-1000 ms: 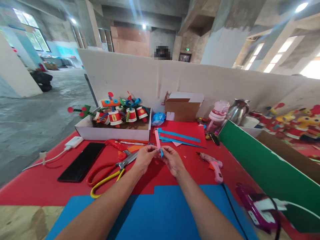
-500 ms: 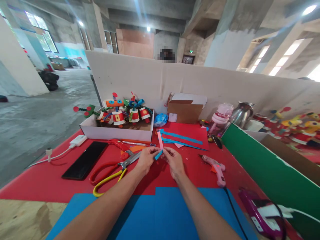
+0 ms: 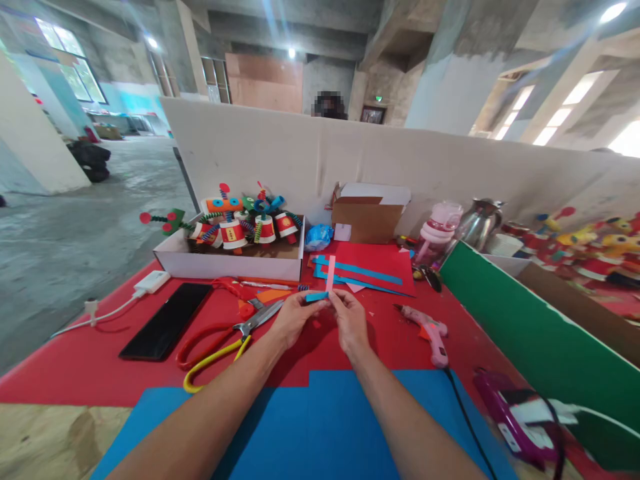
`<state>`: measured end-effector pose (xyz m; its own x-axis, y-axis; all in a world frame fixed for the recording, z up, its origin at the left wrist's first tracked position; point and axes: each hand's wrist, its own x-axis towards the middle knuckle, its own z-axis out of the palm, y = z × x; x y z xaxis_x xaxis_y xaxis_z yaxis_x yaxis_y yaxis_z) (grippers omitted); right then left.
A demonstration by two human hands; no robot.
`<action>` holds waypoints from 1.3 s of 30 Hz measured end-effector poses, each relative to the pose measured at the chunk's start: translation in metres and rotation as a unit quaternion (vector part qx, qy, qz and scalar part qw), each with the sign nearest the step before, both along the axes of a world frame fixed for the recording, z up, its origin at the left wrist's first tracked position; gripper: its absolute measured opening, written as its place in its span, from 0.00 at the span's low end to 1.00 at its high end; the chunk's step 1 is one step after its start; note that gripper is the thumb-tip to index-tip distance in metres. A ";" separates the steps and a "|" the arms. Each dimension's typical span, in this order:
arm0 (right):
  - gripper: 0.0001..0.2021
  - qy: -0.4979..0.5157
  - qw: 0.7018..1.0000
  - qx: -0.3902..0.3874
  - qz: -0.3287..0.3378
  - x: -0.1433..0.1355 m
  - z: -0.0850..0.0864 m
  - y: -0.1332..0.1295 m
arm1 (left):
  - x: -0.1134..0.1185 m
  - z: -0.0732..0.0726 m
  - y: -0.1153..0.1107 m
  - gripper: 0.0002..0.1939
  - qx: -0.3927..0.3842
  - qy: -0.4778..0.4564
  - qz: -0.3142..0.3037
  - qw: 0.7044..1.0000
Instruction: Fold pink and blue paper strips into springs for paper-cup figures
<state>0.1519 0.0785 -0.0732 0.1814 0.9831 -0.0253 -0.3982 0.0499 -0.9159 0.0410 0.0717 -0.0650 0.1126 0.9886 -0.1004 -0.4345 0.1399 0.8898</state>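
Note:
Above the red tabletop, my left hand (image 3: pixel 291 319) pinches a short blue paper strip (image 3: pixel 317 297). My right hand (image 3: pixel 350 321) is closed at the lower end of a pink paper strip (image 3: pixel 331 272), which stands up from the fingers. The two strips meet at an angle between my fingertips; whether they are stuck together I cannot tell. Beside my left hand lie scissors (image 3: pixel 245 329) with red and yellow handles. Right of my right hand rests a pink glue gun (image 3: pixel 434 337). Longer blue strips (image 3: pixel 373 272) lie on red paper beyond my hands.
A white box (image 3: pixel 230 267) of paper-cup figures (image 3: pixel 233 235) stands at the back left. A black phone (image 3: pixel 167 321) lies left. On the right are a green-sided box (image 3: pixel 520 313), a pink bottle (image 3: pixel 440 230) and a purple device (image 3: pixel 515 417). Blue sheets (image 3: pixel 300 433) cover the front.
The blue strip has turned from slanting down to nearly level. The pink strip has swung from leaning left to almost upright, slightly right. The whole view has shifted a little.

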 end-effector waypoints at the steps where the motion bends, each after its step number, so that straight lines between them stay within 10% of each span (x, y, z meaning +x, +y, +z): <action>1: 0.12 -0.001 1.000 -0.004 0.004 -0.001 0.000 -0.001 | 0.001 -0.001 0.000 0.18 -0.004 0.004 0.014 1.000; 21: 0.10 -0.177 0.982 0.017 0.068 0.008 0.001 -0.002 | 0.001 -0.001 0.000 0.18 -0.017 0.016 0.075 0.997; 31: 0.15 -0.122 0.979 -0.073 0.147 0.007 0.006 -0.005 | -0.006 -0.005 0.006 0.18 -0.001 -0.001 0.057 0.998; 39: 0.14 0.014 0.996 -0.074 0.052 0.001 0.007 -0.004 | -0.004 -0.006 0.005 0.18 -0.001 0.014 0.030 0.999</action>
